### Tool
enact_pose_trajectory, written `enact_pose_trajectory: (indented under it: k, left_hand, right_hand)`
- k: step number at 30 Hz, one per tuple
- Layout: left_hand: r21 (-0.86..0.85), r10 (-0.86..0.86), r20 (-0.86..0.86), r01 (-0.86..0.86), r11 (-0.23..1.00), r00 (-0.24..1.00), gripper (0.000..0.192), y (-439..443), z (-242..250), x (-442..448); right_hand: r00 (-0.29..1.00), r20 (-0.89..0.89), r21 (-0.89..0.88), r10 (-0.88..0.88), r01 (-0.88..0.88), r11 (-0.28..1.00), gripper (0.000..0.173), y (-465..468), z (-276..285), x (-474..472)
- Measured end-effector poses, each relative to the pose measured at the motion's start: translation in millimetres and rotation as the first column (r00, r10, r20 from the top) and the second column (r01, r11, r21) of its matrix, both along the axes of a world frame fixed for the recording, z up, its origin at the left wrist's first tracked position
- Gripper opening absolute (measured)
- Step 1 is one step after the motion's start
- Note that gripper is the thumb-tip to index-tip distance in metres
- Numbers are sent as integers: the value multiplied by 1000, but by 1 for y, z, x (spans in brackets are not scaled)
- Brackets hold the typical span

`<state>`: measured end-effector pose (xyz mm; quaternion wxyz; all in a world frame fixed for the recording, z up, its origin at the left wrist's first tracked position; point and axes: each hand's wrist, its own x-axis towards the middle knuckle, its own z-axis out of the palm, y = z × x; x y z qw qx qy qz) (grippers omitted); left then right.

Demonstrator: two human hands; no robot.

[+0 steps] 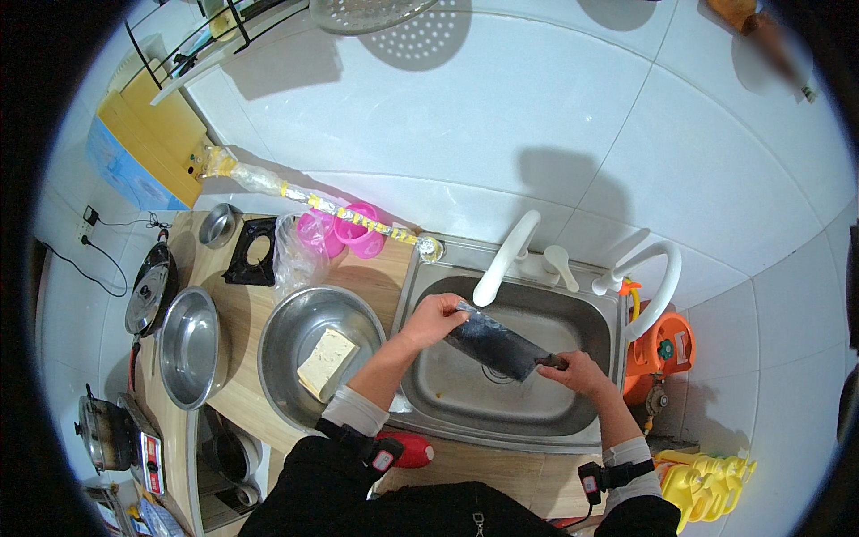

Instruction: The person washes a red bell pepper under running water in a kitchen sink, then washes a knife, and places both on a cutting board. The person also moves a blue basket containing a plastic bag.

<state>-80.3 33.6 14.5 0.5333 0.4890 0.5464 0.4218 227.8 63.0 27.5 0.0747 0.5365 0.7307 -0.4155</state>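
A cleaver (496, 342) with a broad dark blade is held over the stainless steel sink (429, 389). My right hand (578, 373) grips its dark handle. At the far end of the blade, my left hand (435, 318) pinches the corner between thumb and fingers. The white faucet spout (498, 272) hangs just above the blade near my left hand. Left of the sink, a large steel basin (288, 335) holds a pale block of tofu (327, 362). My left forearm passes over that basin's right edge.
A second steel bowl (191, 349) and a lidded pan (152, 288) stand farther left on the wooden counter (249, 393). Pink plastic cups (359, 231) and a clear plastic bag (300, 258) sit behind the basin. An orange gas cylinder (661, 356) stands right of the sink, beside a curved white pipe (664, 288).
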Motion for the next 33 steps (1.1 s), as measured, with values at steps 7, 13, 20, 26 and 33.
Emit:
enact_pose_trajectory:
  k: [7, 13, 20, 26, 33]
  left_hand:
    - [108, 196, -425, -165, 980, 884, 45, 0, 16, 21]
    - [92, 239, -507, -223, 970, 828, 57, -2, 22, 28]
    - [174, 188, -348, -134, 976, 918, 37, 0, 2, 19]
    - [163, 109, -246, -70, 984, 963, 13, 8, -14, 6]
    - [97, 210, -367, -188, 977, 906, 47, 1, 7, 25]
  right_hand:
    - [1000, -21, -23, -17, 17, 1000, 59, -1, 10, -15]
    - [998, 65, 52, 2, -5, 999, 59, -1, 23, -21]
    - [1000, 8, 67, -2, 1, 998, 59, -1, 20, -15]
    - [1000, -1, 65, -21, 21, 998, 57, -3, 17, -10]
    - [1000, 28, 75, -12, 10, 997, 58, -5, 25, -16]
